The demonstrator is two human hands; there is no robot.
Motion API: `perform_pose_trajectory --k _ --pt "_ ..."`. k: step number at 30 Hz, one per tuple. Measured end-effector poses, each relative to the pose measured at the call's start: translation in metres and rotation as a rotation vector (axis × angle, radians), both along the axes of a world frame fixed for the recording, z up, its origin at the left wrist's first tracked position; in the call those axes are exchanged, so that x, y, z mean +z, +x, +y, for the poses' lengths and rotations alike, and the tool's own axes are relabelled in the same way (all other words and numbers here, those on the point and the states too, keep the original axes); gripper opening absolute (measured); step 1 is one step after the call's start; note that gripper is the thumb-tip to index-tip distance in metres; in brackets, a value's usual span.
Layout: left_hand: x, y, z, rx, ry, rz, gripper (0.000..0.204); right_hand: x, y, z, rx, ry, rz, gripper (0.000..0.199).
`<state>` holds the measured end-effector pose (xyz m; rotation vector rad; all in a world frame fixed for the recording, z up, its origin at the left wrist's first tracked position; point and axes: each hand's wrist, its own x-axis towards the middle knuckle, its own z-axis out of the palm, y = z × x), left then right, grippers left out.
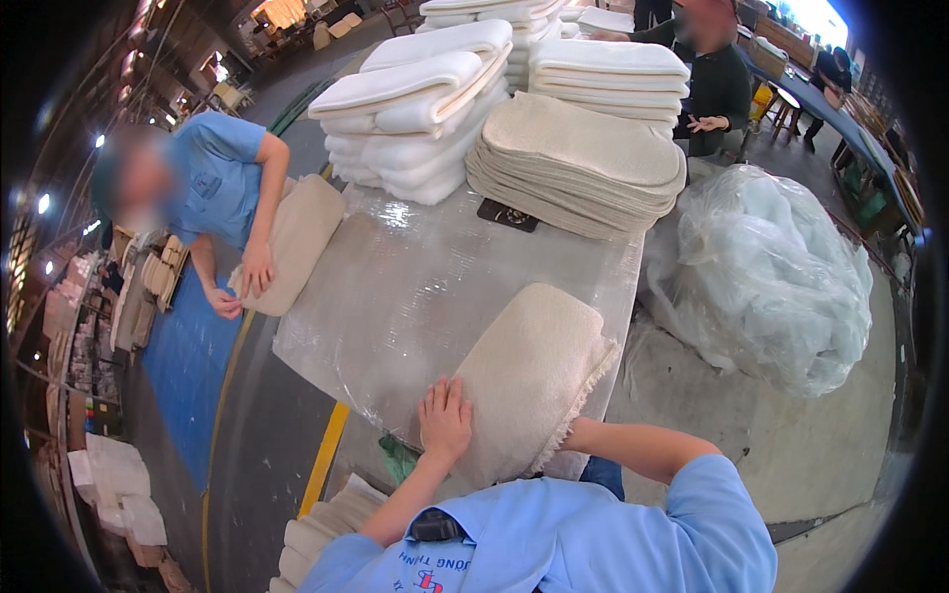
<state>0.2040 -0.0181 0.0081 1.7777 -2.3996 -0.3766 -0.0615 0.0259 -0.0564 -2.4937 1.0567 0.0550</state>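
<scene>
Both my hands meet the beige pad (529, 381): left hand (445, 420) flat on its near-left edge, right hand hidden underneath, grip unclear.

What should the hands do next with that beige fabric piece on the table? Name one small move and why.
Probably slide the right hand further under the beige fabric piece and lift its frayed near edge. The left hand already lies flat on its near corner, pinning it to the plastic-covered table, while the right hand is mostly hidden beneath that edge.
</scene>
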Motion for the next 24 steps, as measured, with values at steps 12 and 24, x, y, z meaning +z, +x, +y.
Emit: perform_pose_trajectory --k 12,24 --pt "0.011 -0.027 -0.02 -0.243 0.079 -0.023 0.067 -0.006 -0.049 -0.045 -0.333 -0.052 0.074 0.07" --pt "-0.002 -0.115 -0.061 -0.353 0.037 -0.043 0.07 -0.017 -0.052 -0.049 -0.407 -0.033 0.126 0.071"
